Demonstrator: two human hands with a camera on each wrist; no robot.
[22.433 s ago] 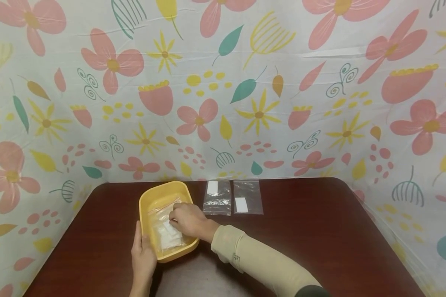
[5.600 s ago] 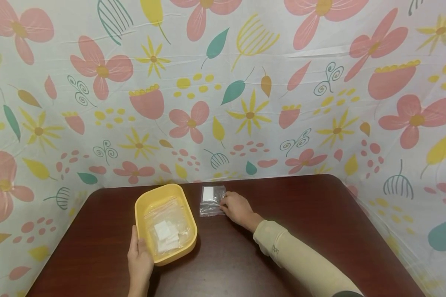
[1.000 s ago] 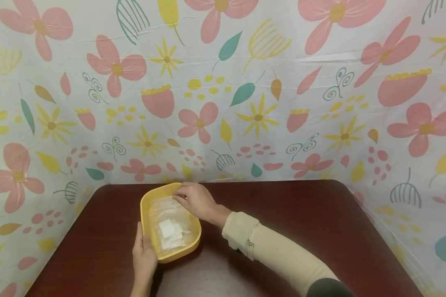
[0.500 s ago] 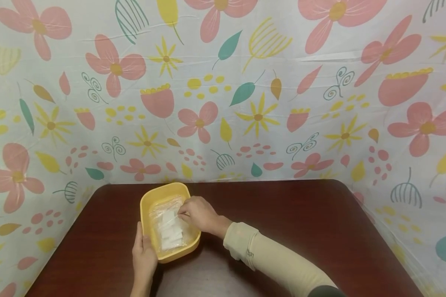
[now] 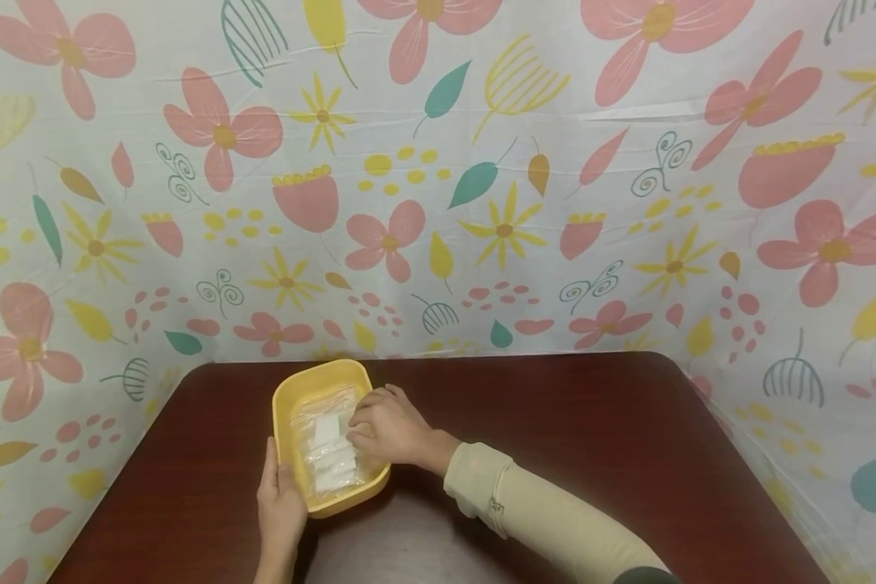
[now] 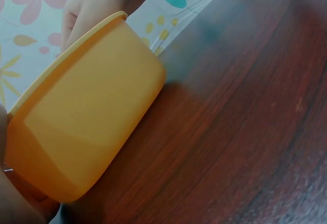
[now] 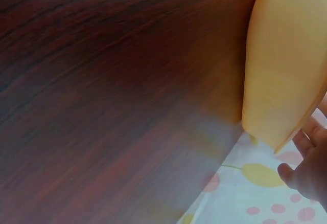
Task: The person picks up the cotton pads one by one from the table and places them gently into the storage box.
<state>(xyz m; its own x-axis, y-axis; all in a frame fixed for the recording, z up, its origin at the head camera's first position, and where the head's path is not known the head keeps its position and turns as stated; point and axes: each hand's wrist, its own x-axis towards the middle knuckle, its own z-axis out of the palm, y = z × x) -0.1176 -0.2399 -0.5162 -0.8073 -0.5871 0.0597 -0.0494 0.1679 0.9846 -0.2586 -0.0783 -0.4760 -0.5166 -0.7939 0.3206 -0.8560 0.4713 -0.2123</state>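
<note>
A yellow plastic tub [image 5: 286,399] stands on the dark wooden table [image 5: 555,422]. Inside it lie several clear plastic bags [image 5: 326,454] with white labels, stacked. My left hand [image 5: 281,491] grips the tub's near left corner, thumb on the rim. My right hand [image 5: 365,426] reaches over the tub's right rim, its bent fingertips resting on the top bag. In the left wrist view the tub's outer wall [image 6: 87,121] fills the left side. The right wrist view shows the tub wall [image 7: 286,60] from the other side, with fingers of my left hand [image 7: 306,175] beyond it.
A flower-printed cloth [image 5: 482,186] hangs behind the table and along both sides. The table's rounded back corners meet it. Bare wood lies to the right of the tub.
My right hand carried a bag from the tub's far rim down onto the stack and now rests on it. The left hand and tub have stayed put.
</note>
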